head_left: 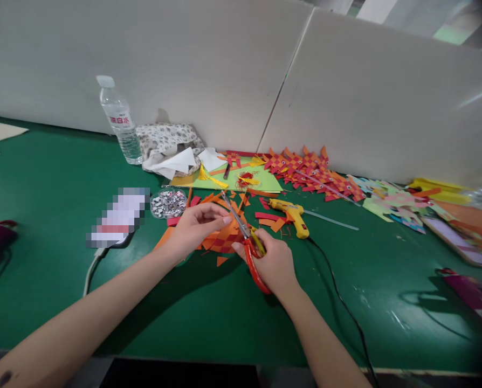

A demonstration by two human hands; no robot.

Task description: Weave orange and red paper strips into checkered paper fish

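My right hand is closed around red-handled scissors, whose metal blades point up and left past my left fingertips. A yellow piece shows beside the scissor handles; whether it belongs to them I cannot tell. My left hand pinches the edge of an orange-and-red woven paper piece, with its thumb and fingers close together. Part of that woven piece is hidden behind both hands. Orange and red paper scraps lie around it on the green table.
A yellow glue gun with a black cord lies to the right. Behind are finished woven paper fish, light green paper and yellow tassels. Leftward are a tub of googly eyes, a phone and a water bottle.
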